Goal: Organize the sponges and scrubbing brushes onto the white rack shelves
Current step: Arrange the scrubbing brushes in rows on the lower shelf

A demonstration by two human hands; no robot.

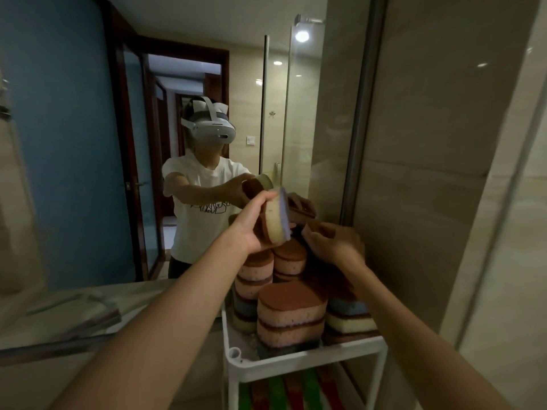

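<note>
On the left there is only the counter (88,294) under the mirror (74,143), with a flat folded cloth-like thing (88,315) that is too blurred to name. Next, the left hand (251,229) is closed around one cream sponge (276,220) with a purple scrub face and holds it on edge, above the back stacks of the white rack (296,362). I judge the step is to lay this sponge on a stack; to do it well, it should turn flat, scrub face up like the others, and go on a low stack so nothing tips. On the top shelf I count about five stacks of sponges (290,315), each two to four high; the exact total is hidden. More coloured pieces (284,392) lie on the shelf below; no brush is clear to me. On the right, the right hand (337,247) rests over the back right stack with bent fingers; whether it grips a brown sponge there I cannot tell.
</note>
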